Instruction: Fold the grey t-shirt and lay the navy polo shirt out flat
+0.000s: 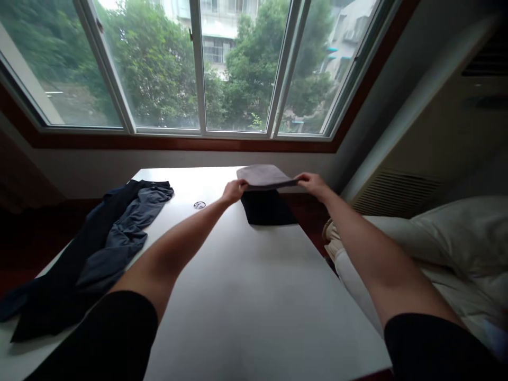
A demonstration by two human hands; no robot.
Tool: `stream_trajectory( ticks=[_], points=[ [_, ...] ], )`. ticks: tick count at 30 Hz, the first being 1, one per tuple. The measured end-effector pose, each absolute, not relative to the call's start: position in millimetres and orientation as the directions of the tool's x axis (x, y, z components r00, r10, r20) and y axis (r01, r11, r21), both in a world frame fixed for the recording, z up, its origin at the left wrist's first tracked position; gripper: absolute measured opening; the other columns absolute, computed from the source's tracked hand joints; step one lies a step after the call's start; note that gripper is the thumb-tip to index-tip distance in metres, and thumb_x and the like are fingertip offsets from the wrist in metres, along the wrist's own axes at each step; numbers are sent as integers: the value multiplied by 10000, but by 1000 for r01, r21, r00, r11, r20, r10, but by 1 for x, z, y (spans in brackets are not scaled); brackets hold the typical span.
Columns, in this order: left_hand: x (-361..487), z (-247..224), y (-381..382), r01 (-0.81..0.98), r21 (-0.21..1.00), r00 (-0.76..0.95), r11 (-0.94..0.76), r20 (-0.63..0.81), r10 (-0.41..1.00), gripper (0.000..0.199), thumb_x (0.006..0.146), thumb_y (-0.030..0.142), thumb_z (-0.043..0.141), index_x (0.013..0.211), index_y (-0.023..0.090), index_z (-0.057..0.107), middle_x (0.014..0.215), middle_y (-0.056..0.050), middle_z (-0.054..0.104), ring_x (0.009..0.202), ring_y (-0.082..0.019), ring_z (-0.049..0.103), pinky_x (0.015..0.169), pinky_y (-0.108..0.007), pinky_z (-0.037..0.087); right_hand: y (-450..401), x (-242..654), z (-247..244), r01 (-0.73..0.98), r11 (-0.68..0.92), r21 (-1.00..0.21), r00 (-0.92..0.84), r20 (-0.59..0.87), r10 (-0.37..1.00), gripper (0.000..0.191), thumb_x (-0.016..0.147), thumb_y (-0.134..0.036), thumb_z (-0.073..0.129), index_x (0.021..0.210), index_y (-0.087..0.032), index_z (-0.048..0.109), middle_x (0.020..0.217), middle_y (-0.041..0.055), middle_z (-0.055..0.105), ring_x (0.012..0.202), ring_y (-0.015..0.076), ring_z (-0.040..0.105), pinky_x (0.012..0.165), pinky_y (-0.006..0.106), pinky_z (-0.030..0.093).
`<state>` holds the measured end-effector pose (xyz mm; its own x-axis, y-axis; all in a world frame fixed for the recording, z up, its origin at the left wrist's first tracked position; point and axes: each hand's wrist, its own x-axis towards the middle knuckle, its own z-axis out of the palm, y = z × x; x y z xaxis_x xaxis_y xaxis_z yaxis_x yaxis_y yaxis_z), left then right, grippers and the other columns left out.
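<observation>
A folded light grey garment point(264, 174) is stretched between my two hands at the far right of the white table. My left hand point(235, 190) pinches its near left corner, and my right hand point(311, 183) grips its near right corner. Just under it lies a folded black garment point(268, 209) near the table's right edge. Whether the grey piece rests on the black one or hangs above it, I cannot tell. What kind of clothing each piece is does not show.
Dark trousers and grey-blue clothes point(115, 233) lie loosely along the left side of the white table point(238, 296). A small round dark-rimmed item point(199, 205) sits near the far middle. A pale sofa point(448, 243) stands at the right, a window point(198, 69) beyond.
</observation>
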<state>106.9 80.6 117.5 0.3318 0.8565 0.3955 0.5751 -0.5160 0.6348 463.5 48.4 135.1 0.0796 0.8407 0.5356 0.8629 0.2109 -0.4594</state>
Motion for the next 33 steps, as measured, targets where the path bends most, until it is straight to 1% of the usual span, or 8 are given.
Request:
stream_trajectory(
  ticks=[2, 5, 11, 15, 18, 22, 27, 33],
  points=[
    [117, 72, 61, 600, 633, 375, -490, 318, 871, 160, 955, 206, 684, 1040, 233, 817, 1029, -43, 805, 973, -228, 729, 913, -295, 527, 32, 476, 91, 880, 140, -454, 2, 297, 955, 206, 937, -150, 644, 993, -33, 803, 872, 73, 797, 721, 93, 660, 709, 257, 457],
    [127, 35, 45, 611, 633, 393, -475, 278, 876, 184, 978, 223, 661, 1059, 244, 824, 1037, -53, 806, 971, -231, 729, 898, -298, 542, 11, 483, 54, 893, 129, -431, -30, 229, 973, 151, 842, -72, 690, 885, -135, 821, 797, 42, 786, 680, 137, 666, 669, 264, 477],
    [130, 16, 48, 620, 631, 386, -467, 274, 881, 232, 1004, 221, 614, 1128, 235, 810, 1120, -70, 792, 1063, -238, 700, 978, -324, 525, 4, 453, 37, 926, 197, -323, -109, 270, 957, 276, 772, -26, 644, 978, -147, 782, 976, 87, 784, 878, 213, 690, 802, 295, 512],
    [130, 15, 47, 609, 627, 381, -486, 305, 872, 228, 999, 214, 612, 1117, 232, 807, 1100, -66, 793, 1078, -248, 685, 1002, -344, 518, -1, 401, 29, 886, 400, -234, -314, 333, 889, 435, 824, -195, 744, 1257, -215, 710, 1240, 72, 735, 1113, 251, 668, 1004, 332, 512],
    [133, 19, 43, 591, 617, 391, -519, 343, 854, 200, 987, 212, 631, 1080, 242, 805, 1096, -52, 786, 1095, -247, 669, 1038, -349, 499, -4, 362, 21, 904, 403, -143, -325, 385, 864, 524, 896, -259, 726, 1410, -254, 626, 1402, 95, 653, 1264, 285, 605, 1084, 400, 485],
    [134, 23, 31, 574, 604, 386, -553, 396, 833, 150, 979, 214, 645, 1052, 242, 773, 1129, -53, 740, 1108, -236, 643, 1061, -358, 483, 4, 336, 14, 947, 313, -71, -261, 393, 882, 354, 977, -296, 669, 1329, -307, 701, 1383, 89, 670, 1286, 305, 584, 1090, 431, 475],
    [136, 7, 2, 591, 636, 210, -496, 472, 856, 129, 961, 199, 639, 1084, 229, 657, 1130, -74, 657, 1113, -238, 615, 991, -372, 509, 16, 342, 9, 940, 303, -159, -229, 365, 902, 301, 994, -251, 625, 1254, -313, 764, 1325, 47, 727, 1265, 289, 604, 1080, 420, 498],
    [142, -10, -17, 569, 647, 364, -508, 357, 861, 395, 904, 252, 689, 1286, 196, 608, 1245, -114, 671, 1179, -272, 614, 1054, -398, 492, 20, 353, 12, 901, 298, -315, -176, 363, 915, 374, 993, -227, 568, 1315, -284, 747, 1330, 43, 739, 1262, 270, 636, 1106, 404, 494]
  ],
)
